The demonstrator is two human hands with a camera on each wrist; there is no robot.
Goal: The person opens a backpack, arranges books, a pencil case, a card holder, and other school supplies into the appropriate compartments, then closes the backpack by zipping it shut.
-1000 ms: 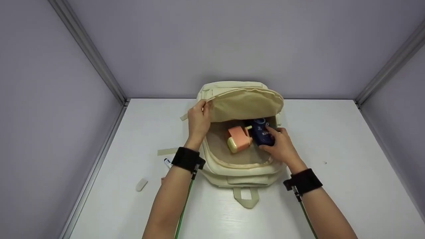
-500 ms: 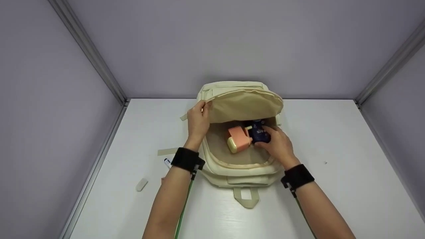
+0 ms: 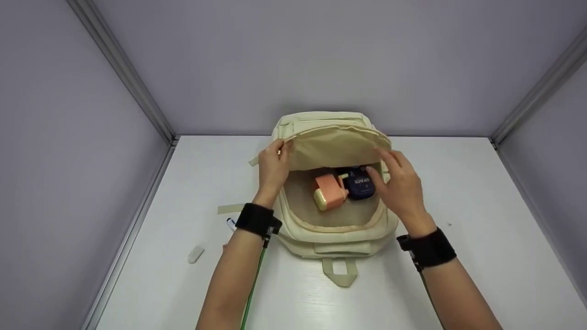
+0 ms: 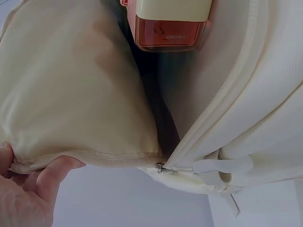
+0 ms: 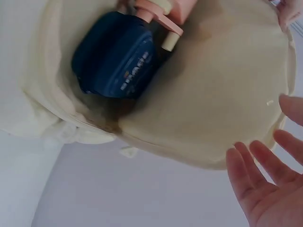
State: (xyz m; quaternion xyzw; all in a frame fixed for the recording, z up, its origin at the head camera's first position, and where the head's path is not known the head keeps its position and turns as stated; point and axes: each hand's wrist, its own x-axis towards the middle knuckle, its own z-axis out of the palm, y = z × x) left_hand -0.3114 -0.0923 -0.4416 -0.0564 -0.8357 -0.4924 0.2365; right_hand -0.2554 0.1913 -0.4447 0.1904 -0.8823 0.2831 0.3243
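A cream backpack [image 3: 337,250] lies on the white table with its main pocket unzipped. My left hand [image 3: 274,168] pinches the edge of its flap [image 3: 337,147] and holds it raised; the left wrist view shows the thumb and fingers on the piped hem. Inside the pocket sit an orange and yellow hand-crank pencil sharpener [image 3: 331,192] and, right beside it, a dark blue case [image 3: 361,185] with white lettering, its far end hidden under the flap. My right hand [image 3: 403,188] holds nothing; in the right wrist view its spread fingers [image 5: 267,163] are at the flap's edge.
To the left on the table [image 3: 151,293] lie a small whitish block [image 3: 196,255] and a pen [image 3: 231,224] partly behind my left forearm. A backpack strap [image 3: 230,209] sticks out left, and the carry loop [image 3: 340,279] points toward me. A grey wall [image 3: 321,59] stands close behind the backpack.
My right hand has let go of the blue case, which now sits deeper in the pocket, and has moved up and right to the flap's right edge. My left hand keeps its hold.
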